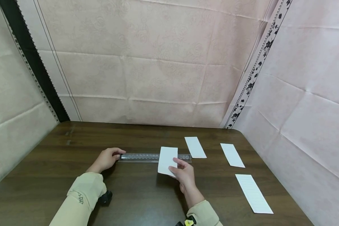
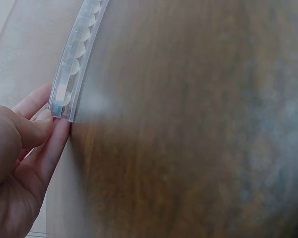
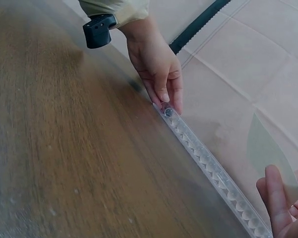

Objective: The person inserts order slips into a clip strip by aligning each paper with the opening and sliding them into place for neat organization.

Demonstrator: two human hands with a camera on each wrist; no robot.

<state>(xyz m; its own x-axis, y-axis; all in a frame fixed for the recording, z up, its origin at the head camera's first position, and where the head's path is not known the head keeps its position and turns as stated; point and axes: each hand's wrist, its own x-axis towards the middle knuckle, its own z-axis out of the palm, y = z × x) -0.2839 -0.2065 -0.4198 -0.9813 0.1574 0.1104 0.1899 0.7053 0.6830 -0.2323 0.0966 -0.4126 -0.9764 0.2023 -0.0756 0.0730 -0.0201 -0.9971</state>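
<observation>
Fingers of the left hand [image 1: 105,159]: bending inward and pinching the left end of a transparent ruler-like strip [image 1: 139,157], closing down to its thin edge. Running crosswise over the brown wood-grain tabletop [image 1: 130,201], showing a row of rounded clear shapes lengthwise, and ending on the right just beside a flat-lying white card [image 1: 196,147]. In the right hand [image 1: 185,176]: gripping a white paper slip [image 1: 166,159] by its right edge between thumb and slightly parted fingers, tilting it and hiding part of the strip from the head view. Lying well apart from two farther slips [image 1: 233,155] [image 1: 254,194] at right.
</observation>
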